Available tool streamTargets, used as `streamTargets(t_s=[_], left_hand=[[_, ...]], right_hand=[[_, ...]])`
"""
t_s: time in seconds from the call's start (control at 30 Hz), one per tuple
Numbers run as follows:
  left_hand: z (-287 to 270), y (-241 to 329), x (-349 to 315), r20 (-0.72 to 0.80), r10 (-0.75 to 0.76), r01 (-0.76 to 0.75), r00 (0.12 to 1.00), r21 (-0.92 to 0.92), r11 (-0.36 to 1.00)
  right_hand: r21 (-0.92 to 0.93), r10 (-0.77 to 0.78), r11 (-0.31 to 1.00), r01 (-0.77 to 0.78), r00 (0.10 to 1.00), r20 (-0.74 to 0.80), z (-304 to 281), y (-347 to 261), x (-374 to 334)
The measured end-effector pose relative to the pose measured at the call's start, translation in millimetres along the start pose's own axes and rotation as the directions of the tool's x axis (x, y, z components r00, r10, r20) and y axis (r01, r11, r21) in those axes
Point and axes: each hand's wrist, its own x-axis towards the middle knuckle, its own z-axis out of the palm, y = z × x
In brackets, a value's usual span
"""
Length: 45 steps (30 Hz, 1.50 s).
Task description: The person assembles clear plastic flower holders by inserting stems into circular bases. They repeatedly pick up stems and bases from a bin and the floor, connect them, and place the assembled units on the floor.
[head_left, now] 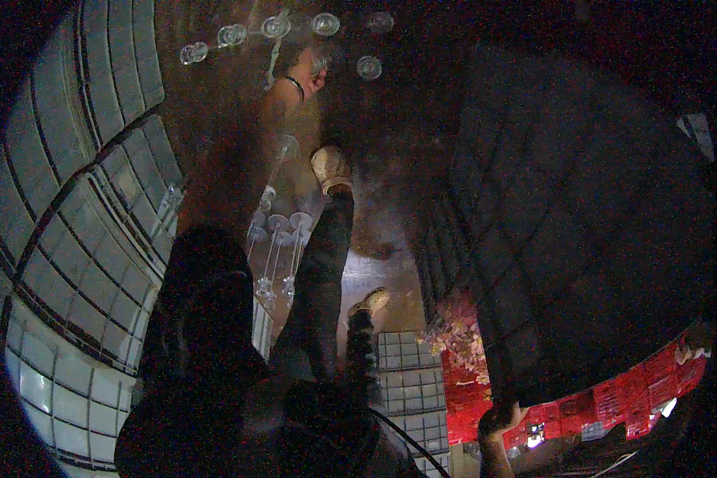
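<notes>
My left hand [305,78], with a dark band at its wrist, reaches far forward over the brown floor. Its fingers are closed round a small clear glass-like piece [319,64], partly hidden and too dim to make out fully. Beyond it stands a row of clear round pieces, among them a clear round piece [276,26] and another one [326,24]. To the right of the hand sits a single clear round piece [369,68]. At the lower right, my right hand [502,420] is closed on the edge of a large dark gridded panel [581,239].
Clear long-stemmed stands with round discs [279,227] are left of my leg. My light shoes [331,169] are on the floor. White gridded panels [64,263] line the left. Pink flowers [462,338] and shiny red panels [597,410] show at the lower right.
</notes>
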Motion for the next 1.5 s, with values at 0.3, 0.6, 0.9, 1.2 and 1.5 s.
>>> streamTargets(t_s=[0.3, 0.6, 0.9, 1.2, 1.5], left_hand=[[-11.2, -33.9, -18.6, 0.448, 0.285, -0.187, 0.847, -0.250, 0.950], [14.6, -43.4, -214.2, 0.031, 0.350, -0.352, 0.936, 0.088, 0.932], [249.3, -128.4, -572.2, 0.636, 0.695, -0.915, 0.336, 0.043, 0.402], [420.1, -279.7, -449.7, 0.792, -0.096, -0.712, 0.603, 0.481, -0.512], [362.0, -283.4, -284.0, 0.668, -0.014, -0.493, 0.744, 0.534, -0.687]], right_hand=[[0.349, 0.091, 0.933, -0.084, 0.996, -0.003, 45.0, -49.9, 17.9], [0.303, 0.121, 0.950, -0.074, 0.983, -0.139, 64.3, -116.4, 66.0], [0.007, -0.386, 0.922, 0.388, 0.920, -0.066, 49.8, -115.9, 64.6], [0.390, -0.490, 0.757, 0.523, 0.851, -0.190, 44.8, -105.5, 61.7], [0.457, -0.418, 0.559, 0.692, 0.711, -0.566, -10.2, -22.6, 87.9]])
